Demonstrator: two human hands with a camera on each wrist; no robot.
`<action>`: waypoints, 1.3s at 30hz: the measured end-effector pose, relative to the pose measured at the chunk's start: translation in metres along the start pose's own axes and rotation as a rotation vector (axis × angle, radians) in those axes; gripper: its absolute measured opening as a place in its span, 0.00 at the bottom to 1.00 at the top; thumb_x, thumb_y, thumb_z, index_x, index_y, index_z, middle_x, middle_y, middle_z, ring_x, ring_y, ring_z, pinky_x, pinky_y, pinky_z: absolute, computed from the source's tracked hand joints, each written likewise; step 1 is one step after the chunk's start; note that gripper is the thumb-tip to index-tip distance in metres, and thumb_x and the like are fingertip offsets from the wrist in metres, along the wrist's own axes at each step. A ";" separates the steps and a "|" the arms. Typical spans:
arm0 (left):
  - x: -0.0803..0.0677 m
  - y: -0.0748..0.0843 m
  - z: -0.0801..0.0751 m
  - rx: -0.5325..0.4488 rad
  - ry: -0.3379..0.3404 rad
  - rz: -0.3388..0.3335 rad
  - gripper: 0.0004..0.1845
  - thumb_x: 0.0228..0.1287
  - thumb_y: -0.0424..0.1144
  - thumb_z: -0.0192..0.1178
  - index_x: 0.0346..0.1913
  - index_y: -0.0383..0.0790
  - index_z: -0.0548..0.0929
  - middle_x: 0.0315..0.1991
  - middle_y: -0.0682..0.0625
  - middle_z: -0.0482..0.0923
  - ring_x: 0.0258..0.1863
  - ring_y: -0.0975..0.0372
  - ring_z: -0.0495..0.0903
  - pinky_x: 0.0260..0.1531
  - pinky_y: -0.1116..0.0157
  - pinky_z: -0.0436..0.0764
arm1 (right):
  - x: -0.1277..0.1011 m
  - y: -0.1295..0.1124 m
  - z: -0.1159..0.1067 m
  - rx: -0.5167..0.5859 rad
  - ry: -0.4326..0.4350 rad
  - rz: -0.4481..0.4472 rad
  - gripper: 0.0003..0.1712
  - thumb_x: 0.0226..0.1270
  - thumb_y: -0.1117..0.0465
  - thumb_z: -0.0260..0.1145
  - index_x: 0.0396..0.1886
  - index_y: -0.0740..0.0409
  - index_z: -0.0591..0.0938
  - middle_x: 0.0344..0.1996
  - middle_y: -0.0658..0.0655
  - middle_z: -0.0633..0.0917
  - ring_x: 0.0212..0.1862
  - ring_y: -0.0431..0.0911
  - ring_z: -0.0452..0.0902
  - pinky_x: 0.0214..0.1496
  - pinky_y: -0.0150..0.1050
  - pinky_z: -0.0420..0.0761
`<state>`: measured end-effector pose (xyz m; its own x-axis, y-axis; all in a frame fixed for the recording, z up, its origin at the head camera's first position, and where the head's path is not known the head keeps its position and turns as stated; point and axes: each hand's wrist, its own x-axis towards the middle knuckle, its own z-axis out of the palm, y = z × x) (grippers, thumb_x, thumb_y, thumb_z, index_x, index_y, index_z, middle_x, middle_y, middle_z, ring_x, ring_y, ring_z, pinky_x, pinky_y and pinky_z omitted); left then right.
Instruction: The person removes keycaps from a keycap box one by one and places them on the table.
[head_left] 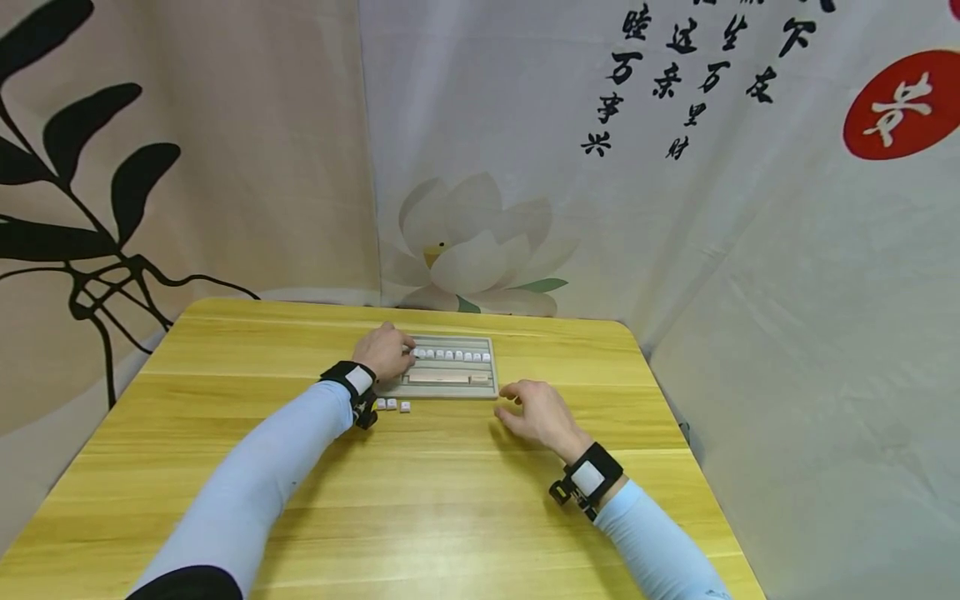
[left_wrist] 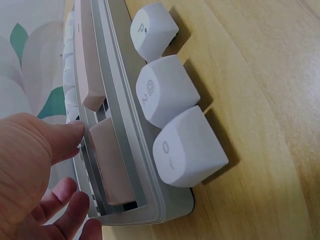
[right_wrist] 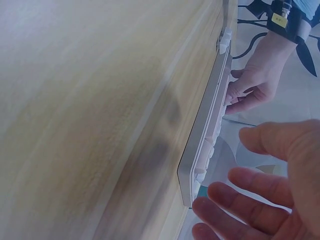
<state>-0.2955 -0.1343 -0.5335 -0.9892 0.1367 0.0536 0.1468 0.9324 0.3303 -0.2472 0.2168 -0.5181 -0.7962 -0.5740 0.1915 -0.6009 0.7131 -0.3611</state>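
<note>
A small pale grey keyboard [head_left: 450,395] lies near the table's far edge, a row of white keycaps [head_left: 458,356] across it. Over its left part, my left hand [head_left: 385,351] bends down, thumb and fingers pinching a keycap at that row's left end, mostly hidden by the fingertips. Long pinkish keycaps [left_wrist: 112,162] sit in the row nearest me. Three loose white keycaps, marked P [left_wrist: 152,32], 2 [left_wrist: 165,90] and 0 [left_wrist: 187,150], stand on the wood along the front edge. Beside the keyboard's right front corner hovers my right hand [head_left: 543,417], its fingers loosely bent and holding nothing.
The yellow wooden table [head_left: 420,517] extends toward me and to both sides. Behind it hangs a printed cloth backdrop [head_left: 480,125] with a lotus and dark writing. Each wrist wears a black strap with a small camera.
</note>
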 end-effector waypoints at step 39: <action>-0.011 -0.003 0.000 -0.116 0.089 0.010 0.11 0.75 0.46 0.67 0.43 0.41 0.90 0.32 0.50 0.87 0.30 0.58 0.80 0.31 0.61 0.74 | -0.007 -0.001 0.003 -0.007 0.015 -0.021 0.18 0.73 0.53 0.78 0.54 0.60 0.93 0.49 0.61 0.96 0.47 0.53 0.94 0.48 0.49 0.93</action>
<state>-0.2850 -0.1387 -0.5353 -0.9841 0.1103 0.1394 0.1609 0.8857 0.4355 -0.2406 0.2189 -0.5218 -0.7841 -0.5831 0.2124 -0.6182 0.7037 -0.3503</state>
